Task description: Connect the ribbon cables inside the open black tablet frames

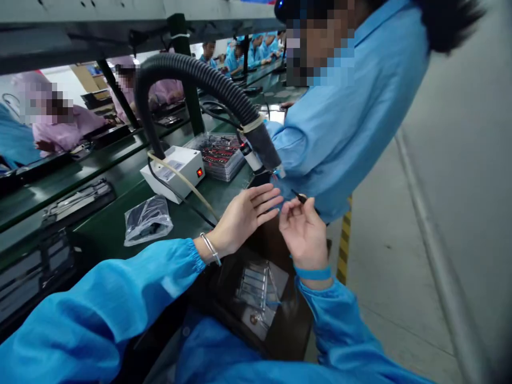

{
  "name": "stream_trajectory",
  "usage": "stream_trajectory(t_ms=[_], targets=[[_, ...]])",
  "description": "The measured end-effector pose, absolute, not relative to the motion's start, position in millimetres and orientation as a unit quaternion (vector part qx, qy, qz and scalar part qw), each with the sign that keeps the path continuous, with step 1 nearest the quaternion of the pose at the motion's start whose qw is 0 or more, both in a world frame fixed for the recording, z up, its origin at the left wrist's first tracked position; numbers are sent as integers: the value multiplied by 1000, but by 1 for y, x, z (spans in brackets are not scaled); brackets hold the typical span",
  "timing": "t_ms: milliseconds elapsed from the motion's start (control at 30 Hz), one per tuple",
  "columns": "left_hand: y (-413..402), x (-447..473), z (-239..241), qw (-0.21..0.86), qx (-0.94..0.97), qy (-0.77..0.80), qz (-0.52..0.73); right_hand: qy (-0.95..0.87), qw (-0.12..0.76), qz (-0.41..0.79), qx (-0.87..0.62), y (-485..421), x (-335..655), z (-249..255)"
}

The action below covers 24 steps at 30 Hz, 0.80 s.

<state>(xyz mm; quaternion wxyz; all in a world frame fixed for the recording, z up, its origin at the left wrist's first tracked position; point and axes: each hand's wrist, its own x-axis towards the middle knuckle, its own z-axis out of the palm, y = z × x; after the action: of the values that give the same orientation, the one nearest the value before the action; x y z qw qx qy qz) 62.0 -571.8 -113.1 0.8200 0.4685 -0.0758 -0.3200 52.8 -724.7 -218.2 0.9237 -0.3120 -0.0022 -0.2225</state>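
My left hand (246, 216) is stretched out over the bench edge with its fingers straight and together, holding nothing, a bracelet on the wrist. My right hand (304, 232) is just to its right, fingers curled, pinching a small dark tool (301, 197) that sticks up past the fingertips. Both hands hover below the nozzle of a black corrugated hose (208, 80). Under my hands a dark tray (260, 288) with clear slotted parts rests near my lap.
A white box with a red light (176, 170) stands on the green bench (112, 224), beside a plastic bag (147, 220) and a stack of clear trays (222, 154). A person in blue (344, 117) sits close on the right; others work further back.
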Motion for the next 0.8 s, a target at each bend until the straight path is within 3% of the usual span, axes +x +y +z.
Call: stream_trajectory(t_ms=[433,800], targets=[[-572,57,-106,846,460,-52,-263,22,979,-116,-165,-700,63,-209],[-606,72,-130,816,543,-108,-168,19,974,-131,-182,-701,69,-214]])
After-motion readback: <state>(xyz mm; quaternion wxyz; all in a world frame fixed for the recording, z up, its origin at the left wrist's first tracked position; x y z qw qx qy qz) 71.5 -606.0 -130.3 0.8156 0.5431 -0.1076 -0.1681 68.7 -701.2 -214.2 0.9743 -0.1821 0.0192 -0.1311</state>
